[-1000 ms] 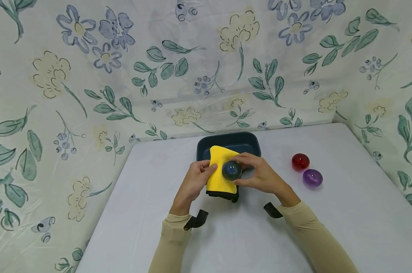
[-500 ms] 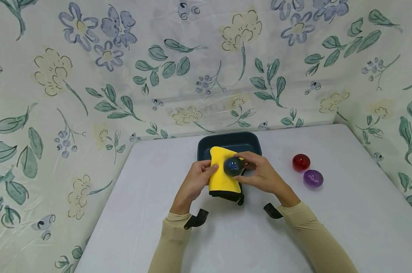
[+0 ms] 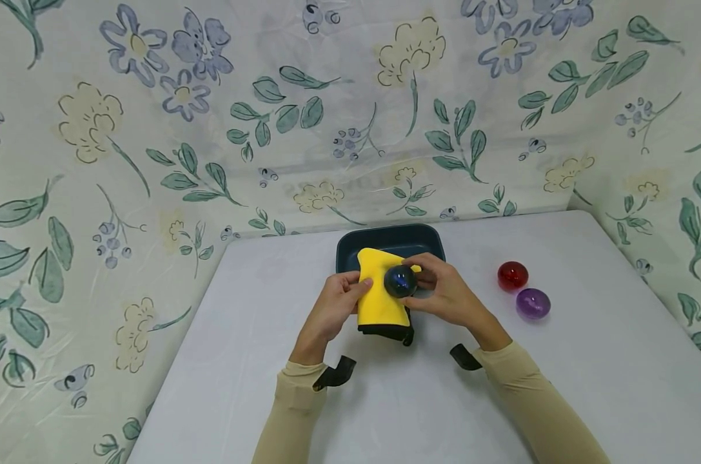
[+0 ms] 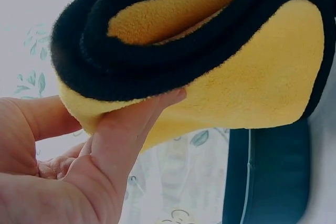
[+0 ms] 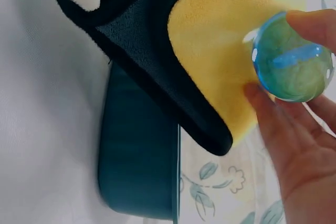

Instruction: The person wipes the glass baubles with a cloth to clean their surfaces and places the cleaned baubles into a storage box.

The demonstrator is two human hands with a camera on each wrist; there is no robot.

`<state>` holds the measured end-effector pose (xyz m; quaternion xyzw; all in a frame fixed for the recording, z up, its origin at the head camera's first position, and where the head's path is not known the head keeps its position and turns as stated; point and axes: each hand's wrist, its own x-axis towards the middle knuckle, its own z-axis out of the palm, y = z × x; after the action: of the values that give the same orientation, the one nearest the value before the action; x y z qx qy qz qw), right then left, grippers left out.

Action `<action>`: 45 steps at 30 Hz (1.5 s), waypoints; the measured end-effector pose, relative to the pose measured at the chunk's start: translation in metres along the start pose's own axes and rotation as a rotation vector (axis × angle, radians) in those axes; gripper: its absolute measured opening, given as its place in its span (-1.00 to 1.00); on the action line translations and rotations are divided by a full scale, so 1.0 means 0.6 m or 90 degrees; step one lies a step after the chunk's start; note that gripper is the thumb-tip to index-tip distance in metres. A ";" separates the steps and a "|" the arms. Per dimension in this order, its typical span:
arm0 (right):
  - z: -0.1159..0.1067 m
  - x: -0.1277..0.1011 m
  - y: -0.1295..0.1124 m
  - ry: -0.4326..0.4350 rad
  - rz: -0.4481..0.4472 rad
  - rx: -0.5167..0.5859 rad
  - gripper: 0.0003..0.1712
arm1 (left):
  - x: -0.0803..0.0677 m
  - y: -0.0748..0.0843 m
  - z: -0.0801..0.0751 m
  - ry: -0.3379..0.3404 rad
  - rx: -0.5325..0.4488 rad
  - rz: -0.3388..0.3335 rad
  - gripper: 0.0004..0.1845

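Two hands are seen above the pale counter. A fleecy yellow cloth with a thick black plush edge, folded over on itself, is gripped by the left hand, thumb pressed to its nap. A glossy, translucent blue-green ball is pinched between the fingertips of the right hand and held against the cloth. A dark teal, round-cornered tray is partly hidden behind the cloth. A red ball and a purple ball, smooth and shiny, are set well apart to the right. No writing can be read.
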<state>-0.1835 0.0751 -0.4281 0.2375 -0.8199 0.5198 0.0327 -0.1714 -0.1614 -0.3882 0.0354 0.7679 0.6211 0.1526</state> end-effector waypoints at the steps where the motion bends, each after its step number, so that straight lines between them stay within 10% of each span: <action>1: 0.000 0.000 0.001 0.001 -0.001 -0.015 -0.23 | 0.000 0.000 0.000 0.000 0.000 0.001 -0.59; 12: -0.001 -0.002 0.005 -0.014 0.011 -0.108 -0.22 | -0.002 0.003 0.000 0.004 -0.004 0.006 -0.58; 45: -0.010 -0.004 0.009 -0.070 -0.001 -0.049 -0.28 | 0.001 -0.003 -0.004 0.020 -0.020 0.016 -0.55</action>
<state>-0.1844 0.0828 -0.4306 0.2651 -0.8397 0.4739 -0.0027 -0.1721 -0.1638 -0.3896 0.0333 0.7596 0.6357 0.1333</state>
